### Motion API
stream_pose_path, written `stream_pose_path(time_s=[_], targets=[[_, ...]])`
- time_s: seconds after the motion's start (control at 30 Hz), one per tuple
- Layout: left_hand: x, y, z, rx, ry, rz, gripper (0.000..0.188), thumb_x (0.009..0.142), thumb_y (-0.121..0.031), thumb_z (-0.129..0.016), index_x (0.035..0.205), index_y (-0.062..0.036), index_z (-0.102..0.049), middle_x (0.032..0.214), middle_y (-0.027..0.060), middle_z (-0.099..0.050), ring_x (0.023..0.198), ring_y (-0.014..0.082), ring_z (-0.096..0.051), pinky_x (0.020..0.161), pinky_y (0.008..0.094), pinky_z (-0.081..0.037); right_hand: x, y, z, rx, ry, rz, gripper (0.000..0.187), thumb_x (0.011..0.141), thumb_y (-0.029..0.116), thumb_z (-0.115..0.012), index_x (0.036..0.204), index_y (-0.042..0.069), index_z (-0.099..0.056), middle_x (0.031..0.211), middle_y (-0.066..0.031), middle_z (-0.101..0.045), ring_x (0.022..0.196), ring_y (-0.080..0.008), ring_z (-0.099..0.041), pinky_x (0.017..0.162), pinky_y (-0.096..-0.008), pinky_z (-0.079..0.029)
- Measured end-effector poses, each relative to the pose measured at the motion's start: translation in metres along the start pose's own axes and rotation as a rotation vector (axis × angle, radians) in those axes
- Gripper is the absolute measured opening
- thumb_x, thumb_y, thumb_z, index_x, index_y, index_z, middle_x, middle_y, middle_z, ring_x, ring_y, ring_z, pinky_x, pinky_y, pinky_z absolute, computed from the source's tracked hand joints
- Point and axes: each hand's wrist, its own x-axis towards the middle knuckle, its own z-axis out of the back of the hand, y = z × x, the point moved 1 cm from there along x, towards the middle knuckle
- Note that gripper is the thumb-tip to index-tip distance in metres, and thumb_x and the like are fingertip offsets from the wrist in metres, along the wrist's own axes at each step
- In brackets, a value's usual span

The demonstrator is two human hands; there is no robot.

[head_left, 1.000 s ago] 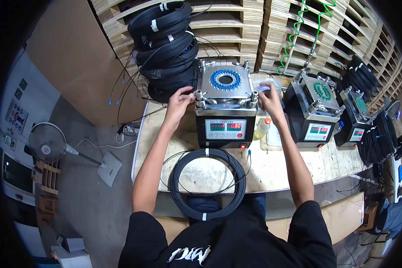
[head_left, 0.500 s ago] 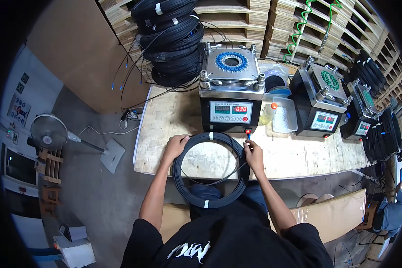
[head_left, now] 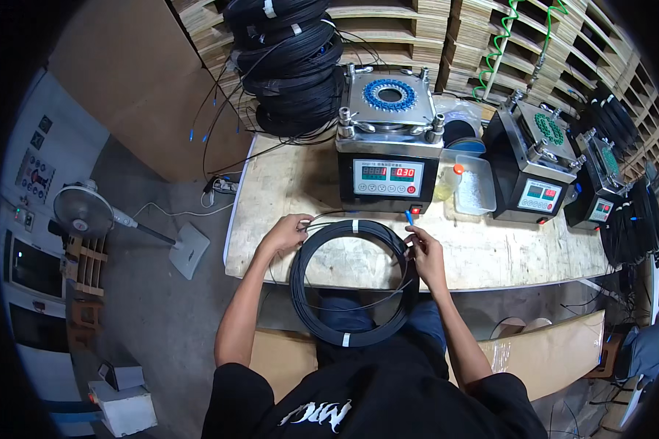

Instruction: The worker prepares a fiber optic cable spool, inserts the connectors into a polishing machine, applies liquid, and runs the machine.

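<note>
A coil of black cable (head_left: 298,282), bound with white tape at top and bottom, rests partly on the table's front edge and partly over my lap. At the coil's upper left, my left hand (head_left: 286,233) is closed in a pinch on a loose strand of the cable, drawn a little away from the ring. On the other side, my right hand (head_left: 427,257) pinches a cable end with a blue connector (head_left: 409,217) pointing up from the fingertips. The connector is just below the red switch of a black polishing machine (head_left: 388,164) with a ring of blue fittings on top.
Two similar machines with green fittings (head_left: 540,157) stand to the right. A clear plastic tub (head_left: 476,194) and an orange-capped bottle (head_left: 447,183) lie between. Stacked black cable coils (head_left: 293,80) rise at the back left. A fan (head_left: 84,208) stands on the floor at left.
My left hand has moved from the coil's edge slightly outward, pulling a loop of cable off the ring. My right hand keeps the blue connector, with its fingers lower on the cable.
</note>
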Motion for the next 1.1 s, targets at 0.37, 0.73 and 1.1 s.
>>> stream_pose_path(time_s=[0.37, 0.73, 1.1], targets=[[-0.048, 0.009, 0.0, -0.393, 0.182, 0.02, 0.081, 0.081, 0.007, -0.057, 0.156, -0.0041, -0.029, 0.097, 0.0059, -0.062, 0.068, 0.0097, -0.058, 0.057, 0.0244, -0.047, 0.0, 0.032, -0.015, -0.43, -0.043, 0.262, 0.043, 0.08, -0.018, -0.046, 0.117, -0.004, -0.062, 0.093, -0.0244, -0.064, 0.082, -0.0405, -0.063, 0.076, -0.0447, -0.049], [-0.071, 0.053, -0.02, -1.063, -0.234, 0.135, 0.059, 0.099, -0.008, -0.059, 0.153, -0.0054, -0.033, 0.104, 0.012, -0.066, 0.082, 0.0174, -0.067, 0.072, 0.0281, -0.056, 0.001, 0.021, 0.008, -0.329, -0.074, 0.231, 0.048, 0.094, -0.012, -0.048, 0.139, 0.005, -0.051, 0.088, -0.0153, -0.067, 0.064, -0.0183, -0.058, 0.062, -0.0265, -0.046], [-0.152, -0.002, -0.022, -0.793, -1.02, 0.008, 0.024, 0.103, -0.021, -0.055, 0.118, -0.0043, -0.063, 0.079, -0.0046, -0.046, 0.06, -0.0009, -0.035, 0.047, 0.0185, -0.024, -0.028, 0.065, 0.017, 0.076, -0.03, 0.031, 0.024, 0.101, 0.019, -0.061, 0.112, -0.002, -0.068, 0.082, -0.0011, -0.065, 0.071, -0.004, -0.049, 0.067, -0.0241, -0.042]])
